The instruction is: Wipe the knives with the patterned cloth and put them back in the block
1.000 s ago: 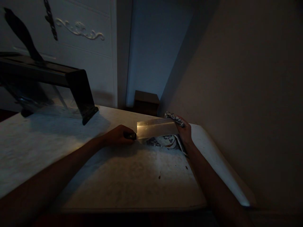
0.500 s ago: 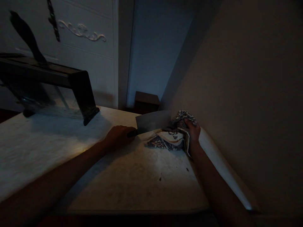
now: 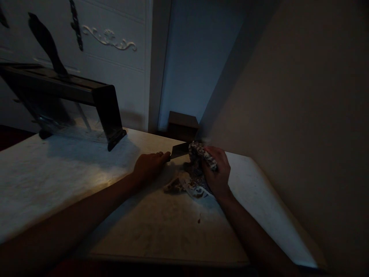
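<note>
My left hand (image 3: pixel 151 165) is closed round the dark handle of a cleaver (image 3: pixel 179 150), its broad blade pointing right over the table. A patterned dark and white cloth (image 3: pixel 197 181) is bunched in my right hand (image 3: pixel 219 169). The upper part of the cloth covers the far end of the blade, and its lower folds hang down to the tabletop. How the cloth meets the blade's hidden side I cannot tell.
On the left of the pale table (image 3: pixel 161 227) stands a black knife block (image 3: pixel 106 109) with clear sides and a dark-handled tool (image 3: pixel 47 46) in it. A wall (image 3: pixel 302 134) borders the right. Behind are a white door (image 3: pixel 121 77) and a brown box (image 3: pixel 183 123).
My right hand has moved left with the cloth, from beyond the blade's tip onto the blade, now hiding much of it. My left hand keeps hold of the cleaver. The view has shifted slightly.
</note>
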A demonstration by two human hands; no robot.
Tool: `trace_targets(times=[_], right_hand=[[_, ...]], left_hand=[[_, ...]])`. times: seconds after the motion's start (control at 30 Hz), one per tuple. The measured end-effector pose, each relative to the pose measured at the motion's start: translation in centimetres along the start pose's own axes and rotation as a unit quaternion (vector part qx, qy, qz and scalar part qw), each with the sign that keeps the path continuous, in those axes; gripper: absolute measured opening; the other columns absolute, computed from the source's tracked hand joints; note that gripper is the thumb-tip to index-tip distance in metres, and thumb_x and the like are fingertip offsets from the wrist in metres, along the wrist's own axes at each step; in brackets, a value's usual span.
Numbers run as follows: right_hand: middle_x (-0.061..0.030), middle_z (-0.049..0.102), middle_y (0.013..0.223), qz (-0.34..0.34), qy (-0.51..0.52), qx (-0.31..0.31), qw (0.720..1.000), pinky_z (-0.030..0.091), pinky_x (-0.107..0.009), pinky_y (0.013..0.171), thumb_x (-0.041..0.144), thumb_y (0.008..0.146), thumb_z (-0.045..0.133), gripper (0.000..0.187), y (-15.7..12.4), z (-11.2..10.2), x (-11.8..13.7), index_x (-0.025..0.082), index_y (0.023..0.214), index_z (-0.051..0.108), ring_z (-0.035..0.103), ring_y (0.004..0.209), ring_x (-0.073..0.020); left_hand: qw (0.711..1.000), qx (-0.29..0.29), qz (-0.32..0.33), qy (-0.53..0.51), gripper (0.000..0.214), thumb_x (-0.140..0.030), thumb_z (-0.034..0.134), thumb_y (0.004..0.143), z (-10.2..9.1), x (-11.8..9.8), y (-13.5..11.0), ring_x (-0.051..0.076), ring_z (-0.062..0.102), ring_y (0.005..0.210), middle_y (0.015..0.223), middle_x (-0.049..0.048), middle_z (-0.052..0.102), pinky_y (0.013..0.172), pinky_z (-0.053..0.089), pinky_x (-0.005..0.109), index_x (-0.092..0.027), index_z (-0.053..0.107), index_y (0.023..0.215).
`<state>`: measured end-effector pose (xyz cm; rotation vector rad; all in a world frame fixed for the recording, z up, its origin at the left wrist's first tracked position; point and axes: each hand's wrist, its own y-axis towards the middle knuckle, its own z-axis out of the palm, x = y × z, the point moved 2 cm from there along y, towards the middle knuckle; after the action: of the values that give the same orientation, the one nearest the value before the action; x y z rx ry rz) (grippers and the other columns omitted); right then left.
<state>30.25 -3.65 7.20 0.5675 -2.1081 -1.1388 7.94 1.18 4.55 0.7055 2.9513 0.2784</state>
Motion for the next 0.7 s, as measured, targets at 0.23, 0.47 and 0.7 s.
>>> trace_targets(times=[0.23, 0.47, 0.7], right_hand=[[-0.0103, 0.053, 0.123, -0.096, -0.052, 0.065, 0.992, 0.049, -0.046, 0.092, 0.019, 0.088, 0.051, 0.052, -0.5, 1.9, 1.7, 0.031, 0.138, 0.049, 0.053, 0.114, -0.0269], [-0.0143, 0.052, 0.126, -0.076, -0.120, 0.098, 0.985, 0.047, -0.047, 0.095, 0.013, 0.082, 0.054, 0.055, -0.4, 2.6, 1.2, 0.023, 0.136, 0.053, 0.051, 0.115, -0.0297], [-0.0105, 0.052, 0.124, -0.022, -0.126, 0.083, 0.988, 0.047, -0.045, 0.096, 0.009, 0.079, 0.055, 0.058, -0.4, 1.9, -0.6, 0.029, 0.134, 0.054, 0.051, 0.115, -0.0272]], left_hand=[[0.996, -0.026, 0.069, 0.052, 0.040, -0.017, 0.048, 0.089, 0.3, -1.4, -0.3, 0.025, 0.068, 0.083, 0.099, 0.0089, 0.070, 0.057, 0.042, 0.029, -0.022, 0.055, 0.129], [0.995, -0.029, 0.073, 0.056, 0.039, -0.016, 0.048, 0.090, 0.4, -1.1, -0.3, 0.025, 0.068, 0.081, 0.096, 0.0094, 0.071, 0.056, 0.042, 0.030, -0.020, 0.057, 0.127], [0.997, -0.035, 0.064, 0.019, 0.033, -0.018, 0.046, 0.090, 0.3, -0.9, -0.1, 0.025, 0.068, 0.077, 0.091, 0.0099, 0.071, 0.056, 0.041, 0.029, -0.021, 0.061, 0.119]])
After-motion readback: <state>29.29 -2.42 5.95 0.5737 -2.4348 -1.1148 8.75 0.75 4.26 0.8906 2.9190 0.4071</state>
